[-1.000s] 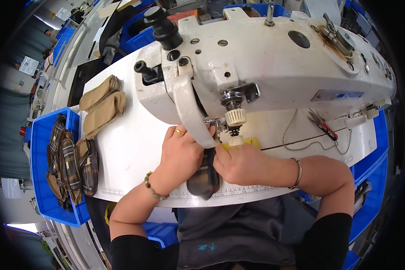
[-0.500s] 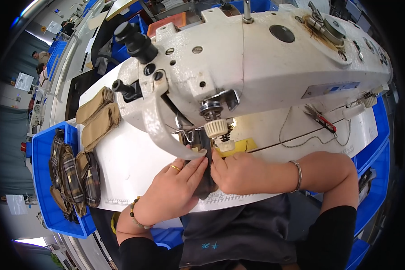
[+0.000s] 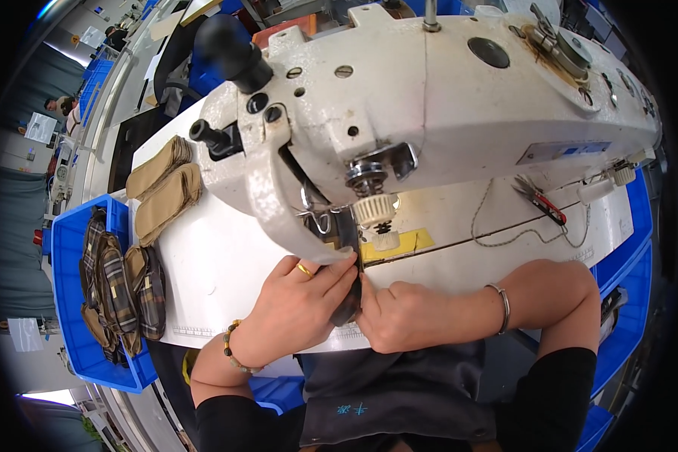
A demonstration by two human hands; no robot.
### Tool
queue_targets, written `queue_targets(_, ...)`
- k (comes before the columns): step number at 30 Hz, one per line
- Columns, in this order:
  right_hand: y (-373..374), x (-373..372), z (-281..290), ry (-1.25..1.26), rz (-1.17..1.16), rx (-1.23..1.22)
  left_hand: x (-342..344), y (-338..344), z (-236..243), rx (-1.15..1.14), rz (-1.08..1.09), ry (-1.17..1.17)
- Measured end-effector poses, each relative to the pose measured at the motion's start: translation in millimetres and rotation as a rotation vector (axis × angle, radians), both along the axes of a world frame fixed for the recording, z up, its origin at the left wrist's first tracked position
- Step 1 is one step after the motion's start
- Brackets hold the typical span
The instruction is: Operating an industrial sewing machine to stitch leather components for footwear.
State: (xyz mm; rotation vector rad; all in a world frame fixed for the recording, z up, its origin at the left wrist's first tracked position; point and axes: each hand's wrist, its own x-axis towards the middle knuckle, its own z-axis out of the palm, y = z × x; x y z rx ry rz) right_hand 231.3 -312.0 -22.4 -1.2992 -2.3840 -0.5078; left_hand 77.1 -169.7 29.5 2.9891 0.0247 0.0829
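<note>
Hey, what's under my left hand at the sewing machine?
Part of a dark cloth shows between your left hand and right hand, and more beyond your fingers, beneath the sewing machine. What your palm covers can't be seen.

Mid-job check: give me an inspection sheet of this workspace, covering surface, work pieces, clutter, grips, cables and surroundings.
Surface: white table, ruler marks along its near edge.
Work pieces: dark cloth piece at the sewing machine; tan fabric stacks at left; plaid pieces in a blue bin.
Clutter: red-handled snips at right.
Grips: left grip and right grip both at the cloth; pinching or pressing unclear.
Cables: thin cord looped by the snips; power leads: nothing seen.
Surroundings: people in the far background, left.
</note>
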Motion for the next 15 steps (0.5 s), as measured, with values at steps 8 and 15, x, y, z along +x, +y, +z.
queue_targets(8, 1, 2, 0, -0.037, 0.012, 0.009, 1, 1, 4, 0.045, -0.029, 0.010)
queue_targets(15, 1, 1, 1, -0.021, 0.017, 0.002, 2, 3, -4, -0.082, -0.034, -0.004)
